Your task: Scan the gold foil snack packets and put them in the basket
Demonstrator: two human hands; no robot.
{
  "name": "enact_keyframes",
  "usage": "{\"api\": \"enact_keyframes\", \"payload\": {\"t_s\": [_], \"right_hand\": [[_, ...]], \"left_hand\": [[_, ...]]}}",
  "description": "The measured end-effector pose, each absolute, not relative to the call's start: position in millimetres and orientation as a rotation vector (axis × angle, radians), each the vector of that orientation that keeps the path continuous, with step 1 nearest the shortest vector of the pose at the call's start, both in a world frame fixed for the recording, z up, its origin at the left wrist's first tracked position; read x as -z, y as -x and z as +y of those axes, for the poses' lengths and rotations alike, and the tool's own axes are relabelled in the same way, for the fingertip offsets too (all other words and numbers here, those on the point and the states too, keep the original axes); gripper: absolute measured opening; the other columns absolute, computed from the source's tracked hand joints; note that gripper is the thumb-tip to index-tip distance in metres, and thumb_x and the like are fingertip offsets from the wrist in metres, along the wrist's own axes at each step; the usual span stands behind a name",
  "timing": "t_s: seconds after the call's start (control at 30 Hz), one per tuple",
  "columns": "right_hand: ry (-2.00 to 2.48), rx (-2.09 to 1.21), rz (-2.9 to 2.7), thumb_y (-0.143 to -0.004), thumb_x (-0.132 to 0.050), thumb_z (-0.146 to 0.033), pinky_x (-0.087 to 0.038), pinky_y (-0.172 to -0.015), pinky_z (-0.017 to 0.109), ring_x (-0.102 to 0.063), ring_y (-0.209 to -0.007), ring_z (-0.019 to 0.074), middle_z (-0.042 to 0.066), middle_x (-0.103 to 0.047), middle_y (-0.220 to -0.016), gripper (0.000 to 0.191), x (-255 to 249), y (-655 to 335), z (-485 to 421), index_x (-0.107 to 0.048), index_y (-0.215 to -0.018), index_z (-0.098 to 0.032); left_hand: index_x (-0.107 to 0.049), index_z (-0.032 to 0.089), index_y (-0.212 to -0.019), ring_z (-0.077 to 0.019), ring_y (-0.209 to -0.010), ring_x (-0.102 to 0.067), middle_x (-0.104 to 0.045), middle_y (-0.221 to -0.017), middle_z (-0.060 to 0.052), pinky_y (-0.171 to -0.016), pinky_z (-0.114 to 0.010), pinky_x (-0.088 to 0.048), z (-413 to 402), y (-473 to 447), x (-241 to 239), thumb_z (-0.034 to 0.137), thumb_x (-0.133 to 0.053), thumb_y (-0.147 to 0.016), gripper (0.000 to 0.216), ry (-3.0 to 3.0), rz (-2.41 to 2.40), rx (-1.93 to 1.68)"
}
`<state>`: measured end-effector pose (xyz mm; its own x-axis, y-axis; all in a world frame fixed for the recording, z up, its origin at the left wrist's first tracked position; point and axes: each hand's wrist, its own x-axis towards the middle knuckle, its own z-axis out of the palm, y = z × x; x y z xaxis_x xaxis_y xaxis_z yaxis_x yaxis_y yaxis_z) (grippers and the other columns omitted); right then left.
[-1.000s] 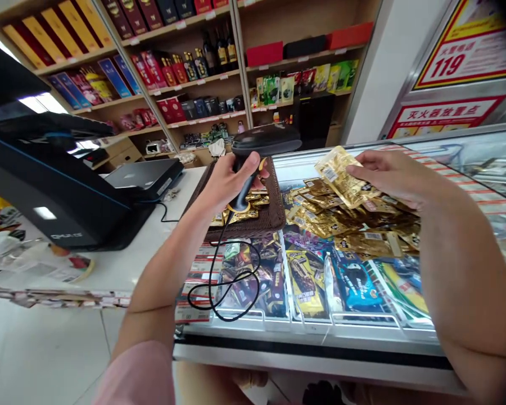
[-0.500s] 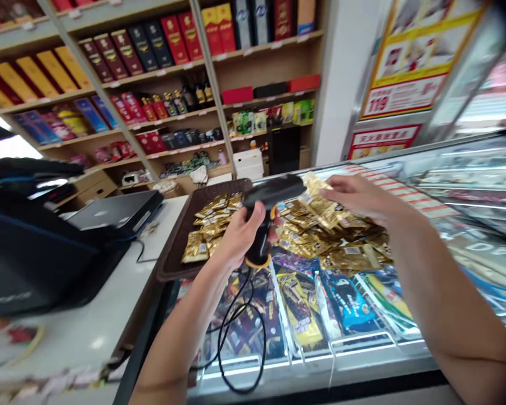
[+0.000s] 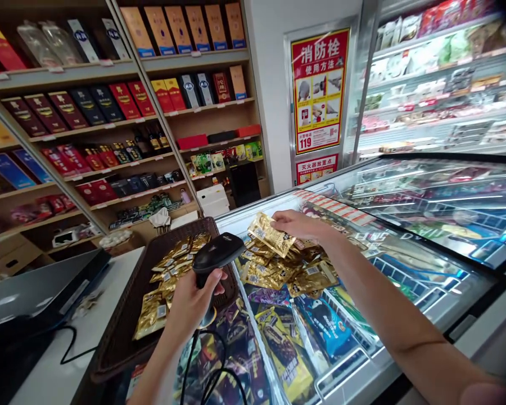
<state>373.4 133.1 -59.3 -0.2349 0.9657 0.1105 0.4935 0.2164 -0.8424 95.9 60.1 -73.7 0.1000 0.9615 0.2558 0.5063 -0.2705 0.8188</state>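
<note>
My left hand is wrapped round the handle of a black barcode scanner, its head pointing toward the right. A cable hangs from the handle's bottom. In my right hand is a gold foil packet, pinched by its upper right end, with a printed label facing up. Beneath it lies a heap of similar gold packets on the freezer's glass top. More gold packets lie inside a brown woven basket to the left of the scanner.
Under the glass of the chest freezer are bagged ice creams and wire dividers. A white counter with a flat dark device is at the left. Shelves of boxes stand behind, and a red poster hangs on the wall.
The view has swung right and sharpened. My right hand holds the gold packet lower and more plainly in front of the scanner; the scanner stays in my left hand.
</note>
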Motion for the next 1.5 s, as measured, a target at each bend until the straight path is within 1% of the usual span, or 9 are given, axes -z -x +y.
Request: {"api": "enact_keyframes", "payload": {"t_s": [0.23, 0.43, 0.53, 0.77, 0.87, 1.03, 1.27, 1.4, 1.5], "right_hand": [[1.384, -0.832, -1.850, -0.082, -0.053, -0.044, -0.032, -0.055, 0.023, -0.047, -0.063, 0.0126, -0.001, -0.054, -0.072, 0.026, 62.6, -383.4, 141.2, -0.055, -0.082, -0.019], [1.951, -0.221, -1.595, -0.089, -0.047, -0.039, -0.040, -0.069, 0.029, -0.059, -0.091, 0.0242, 0.009, -0.066, -0.095, 0.028, 68.8, -407.3, 165.4, -0.056, -0.107, -0.019], [2.131, -0.127, -1.542, -0.091, -0.045, -0.035, -0.042, -0.075, 0.034, -0.060, -0.100, 0.0293, 0.015, -0.065, -0.105, 0.032, 85.4, -411.7, 181.9, -0.052, -0.115, -0.015], [2.189, 0.175, -1.796, -0.087, -0.047, -0.014, -0.040, -0.083, 0.039, -0.058, -0.102, 0.0323, 0.025, -0.064, -0.102, 0.026, 117.0, -395.5, 179.9, -0.063, -0.104, -0.003], [2.072, 0.276, -1.838, -0.090, -0.045, -0.018, -0.035, -0.088, 0.044, -0.051, -0.110, 0.0357, 0.028, -0.058, -0.111, 0.029, 108.8, -376.2, 167.1, -0.060, -0.108, -0.001], [1.723, 0.229, -2.172, -0.093, -0.044, -0.031, -0.042, -0.077, 0.033, -0.059, -0.091, 0.0234, 0.012, -0.065, -0.098, 0.026, 92.4, -289.8, 155.9, -0.064, -0.098, -0.015], [1.197, 0.392, -2.649, -0.087, -0.049, -0.012, -0.043, -0.073, 0.033, -0.059, -0.094, 0.0255, 0.015, -0.065, -0.099, 0.022, 107.3, -155.6, 189.6, -0.061, -0.106, -0.011], [0.773, 0.668, -2.904, -0.088, -0.050, -0.012, -0.040, -0.078, 0.032, -0.053, -0.105, 0.0230, 0.011, -0.062, -0.113, 0.025, 122.1, -140.9, 221.7, -0.061, -0.110, -0.019], [0.456, 0.777, -3.010, -0.091, -0.046, -0.012, -0.037, -0.072, 0.028, -0.053, -0.101, 0.0196, 0.007, -0.064, -0.110, 0.023, 125.3, -140.2, 233.3, -0.063, -0.104, -0.021]], "left_hand": [[-0.065, 0.013, -0.082, -0.0220, -0.064, -0.065, -0.069, -0.076, -0.010, -0.060, -0.031, -0.051, 59.1, -94.1, 70.9, 0.063, -0.053, -0.075, 0.052, -1.813, 1.403, -1.050], [-0.064, 0.012, -0.087, -0.0194, -0.061, -0.064, -0.070, -0.080, -0.010, -0.059, -0.030, -0.051, 62.5, -89.1, 71.3, 0.060, -0.060, -0.072, 0.050, -1.728, 1.374, -1.119], [-0.063, 0.012, -0.089, -0.0189, -0.060, -0.064, -0.070, -0.081, -0.011, -0.057, -0.029, -0.052, 68.6, -81.6, 70.3, 0.061, -0.063, -0.068, 0.054, -1.634, 1.392, -1.139], [-0.063, 0.014, -0.089, -0.0164, -0.059, -0.064, -0.070, -0.080, -0.007, -0.057, -0.026, -0.051, 78.7, -49.3, 56.4, 0.061, -0.065, -0.066, 0.053, -1.537, 1.518, -1.117], [-0.063, 0.014, -0.085, -0.0157, -0.059, -0.063, -0.070, -0.079, -0.007, -0.055, -0.024, -0.050, 79.1, -28.8, 51.5, 0.062, -0.066, -0.064, 0.053, -1.535, 1.618, -1.121], [-0.062, 0.014, -0.087, -0.0165, -0.064, -0.063, -0.068, -0.080, -0.008, -0.059, -0.025, -0.050, 75.1, -6.2, 46.2, 0.062, -0.066, -0.065, 0.053, -1.482, 1.581, -1.195], [-0.063, 0.015, -0.086, -0.0147, -0.060, -0.062, -0.068, -0.080, -0.007, -0.058, -0.025, -0.050, 61.1, -2.7, 36.2, 0.061, -0.068, -0.064, 0.052, -1.456, 1.498, -1.280], [-0.062, 0.014, -0.087, -0.0144, -0.061, -0.062, -0.068, -0.081, -0.008, -0.058, -0.025, -0.049, 55.4, -1.6, 32.5, 0.062, -0.067, -0.064, 0.053, -1.460, 1.469, -1.308], [-0.062, 0.014, -0.086, -0.0143, -0.062, -0.062, -0.068, -0.082, -0.008, -0.058, -0.024, -0.049, 52.6, -2.9, 30.8, 0.062, -0.066, -0.065, 0.053, -1.469, 1.463, -1.298]]}}
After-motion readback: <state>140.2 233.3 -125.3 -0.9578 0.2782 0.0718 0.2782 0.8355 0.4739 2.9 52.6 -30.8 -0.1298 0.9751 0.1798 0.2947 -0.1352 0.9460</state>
